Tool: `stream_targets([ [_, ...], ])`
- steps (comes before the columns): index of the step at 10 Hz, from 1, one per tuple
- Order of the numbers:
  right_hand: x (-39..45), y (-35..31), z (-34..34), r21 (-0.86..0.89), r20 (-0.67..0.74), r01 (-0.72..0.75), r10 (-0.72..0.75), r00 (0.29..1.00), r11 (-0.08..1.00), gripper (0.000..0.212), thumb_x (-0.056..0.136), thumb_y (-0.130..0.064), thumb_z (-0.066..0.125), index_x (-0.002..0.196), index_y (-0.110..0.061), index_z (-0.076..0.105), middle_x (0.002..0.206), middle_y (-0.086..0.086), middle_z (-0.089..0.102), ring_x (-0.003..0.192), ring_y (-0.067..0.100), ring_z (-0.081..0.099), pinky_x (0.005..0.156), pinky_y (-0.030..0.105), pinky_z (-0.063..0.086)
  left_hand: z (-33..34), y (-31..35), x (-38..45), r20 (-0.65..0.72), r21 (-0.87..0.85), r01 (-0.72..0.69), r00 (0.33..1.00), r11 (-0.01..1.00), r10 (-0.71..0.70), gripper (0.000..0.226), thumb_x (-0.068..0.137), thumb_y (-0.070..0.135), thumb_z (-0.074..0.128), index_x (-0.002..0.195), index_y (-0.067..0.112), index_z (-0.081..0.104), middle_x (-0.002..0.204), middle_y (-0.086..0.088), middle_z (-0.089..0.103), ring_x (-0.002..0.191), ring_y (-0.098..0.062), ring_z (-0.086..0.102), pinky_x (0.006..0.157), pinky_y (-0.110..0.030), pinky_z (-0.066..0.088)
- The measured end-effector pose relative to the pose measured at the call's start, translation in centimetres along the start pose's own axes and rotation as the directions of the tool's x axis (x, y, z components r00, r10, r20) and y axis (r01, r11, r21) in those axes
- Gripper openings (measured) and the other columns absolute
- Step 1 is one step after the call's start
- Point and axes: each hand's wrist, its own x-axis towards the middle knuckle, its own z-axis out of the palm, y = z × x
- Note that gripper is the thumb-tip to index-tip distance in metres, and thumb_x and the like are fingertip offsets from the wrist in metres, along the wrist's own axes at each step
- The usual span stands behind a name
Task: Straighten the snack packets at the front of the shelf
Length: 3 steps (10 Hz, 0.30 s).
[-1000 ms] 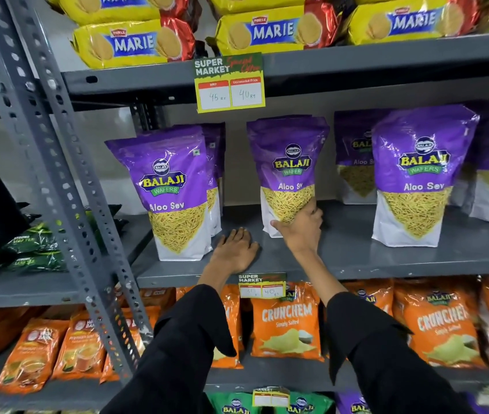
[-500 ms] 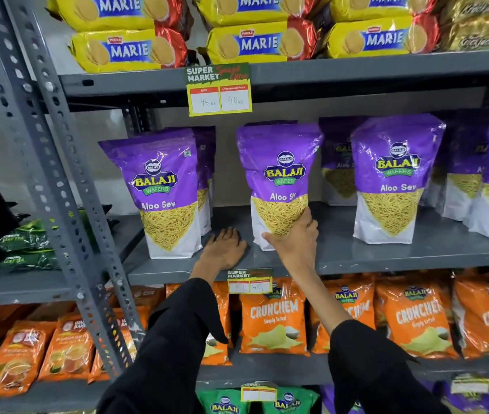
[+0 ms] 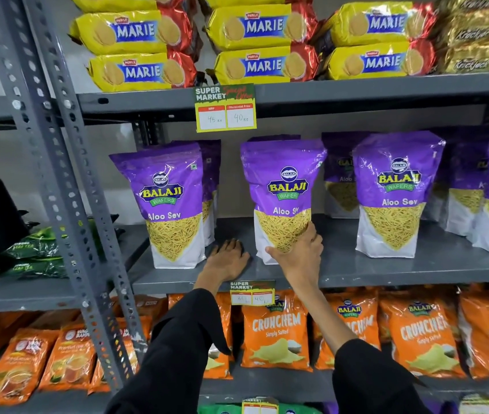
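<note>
Purple Balaji Aloo Sev packets stand upright along the grey middle shelf (image 3: 386, 270). My right hand (image 3: 295, 253) grips the lower front of the middle packet (image 3: 283, 186), which stands near the shelf's front edge. My left hand (image 3: 226, 259) lies flat, palm down, on the bare shelf between that packet and the left packet (image 3: 168, 201), holding nothing. A third front packet (image 3: 395, 192) stands to the right, with more purple packets behind and further right.
A slotted grey upright (image 3: 58, 186) runs down the left. Yellow Marie biscuit packs (image 3: 255, 43) fill the shelf above, with a price tag (image 3: 225, 110) hanging from its edge. Orange Crunchem bags (image 3: 276, 333) sit on the shelf below. Green packets (image 3: 34, 252) lie at left.
The middle packet has come forward toward the shelf's front edge in my right hand. My left hand has stayed flat on the shelf. The camera view has shifted right and upward.
</note>
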Motion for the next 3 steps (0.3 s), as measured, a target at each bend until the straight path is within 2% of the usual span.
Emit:
stream_targets([
  [3, -0.38, -0.44, -0.17, -0.026, 0.029, -0.023, 0.024, 0.999, 0.999, 0.122, 0.059, -0.053, 0.09, 0.15, -0.009, 0.021, 0.142, 0.02, 0.04, 0.132, 0.038, 0.042, 0.1, 0.051, 0.046, 0.46, -0.41, 0.2, -0.011, -0.022, -0.002, 1.0, 1.0, 0.002, 0.063, 0.104, 0.044, 0.018, 0.158, 0.013, 0.016, 0.169, -0.007, 0.012, 0.156, -0.022, 0.009, 0.126, -0.046, 0.006],
])
